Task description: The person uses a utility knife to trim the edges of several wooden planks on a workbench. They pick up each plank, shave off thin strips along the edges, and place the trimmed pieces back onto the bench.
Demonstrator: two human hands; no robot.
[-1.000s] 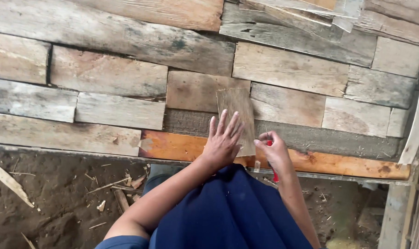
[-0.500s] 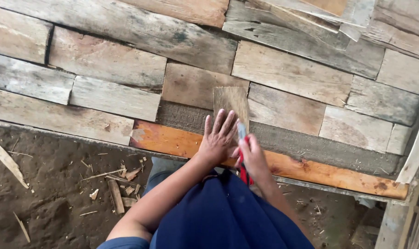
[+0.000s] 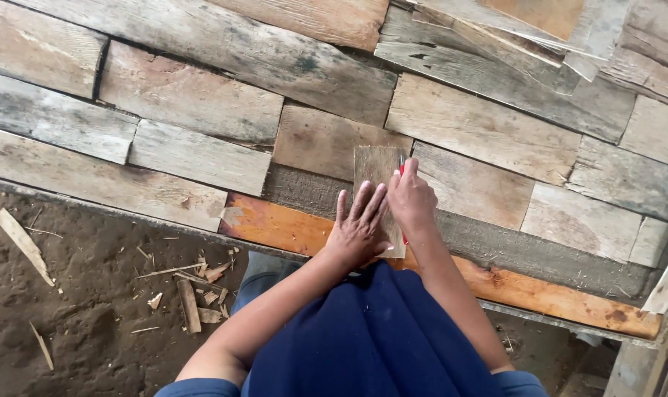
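Weathered plank wall (image 3: pixel 201 154) fills the background; against it, a small wood piece (image 3: pixel 374 173) lies under the left hand's (image 3: pixel 359 231) spread fingers, right hand (image 3: pixel 413 200) gripping a red pencil (image 3: pixel 401 167) beside.

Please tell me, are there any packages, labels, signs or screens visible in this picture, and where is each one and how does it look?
None of these are in view. Only bare things show: the weathered wooden planks, an orange-stained board, the small wood piece under the left hand, the red pencil in the right hand, and wood scraps on the dirt ground.
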